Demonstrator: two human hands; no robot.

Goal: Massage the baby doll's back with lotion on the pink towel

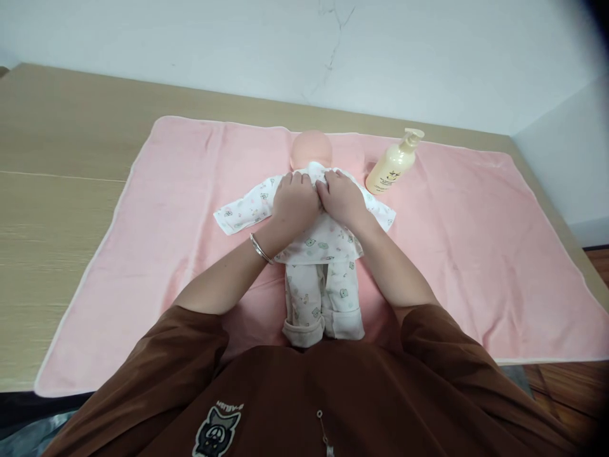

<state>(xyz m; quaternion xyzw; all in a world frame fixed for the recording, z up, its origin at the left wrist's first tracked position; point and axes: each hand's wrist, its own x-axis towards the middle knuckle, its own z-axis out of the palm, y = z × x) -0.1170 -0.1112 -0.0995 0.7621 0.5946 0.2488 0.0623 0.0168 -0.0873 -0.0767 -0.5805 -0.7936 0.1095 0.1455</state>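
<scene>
A baby doll, its smooth bald head (311, 149) at the far end, lies lengthwise before me in a white printed baby shirt (314, 244) and matching trousers (304, 295) with rolled cuffs. Its sleeves spread out to both sides. My left hand (295, 202) rests at the upper front of the shirt, just below the neck, fingers curled down onto the fabric. Close beside it my right hand (341, 195) is also closed on the shirt, thumb toward the left hand. Both sets of fingertips are hidden. No face shows on the doll's head.
Under the doll a pink mat (185, 190) covers much of the wooden table (61, 158). A cream pump bottle (392, 166) stands right of the doll's head, near its right-hand sleeve. A white wall (214, 51) rises behind the table.
</scene>
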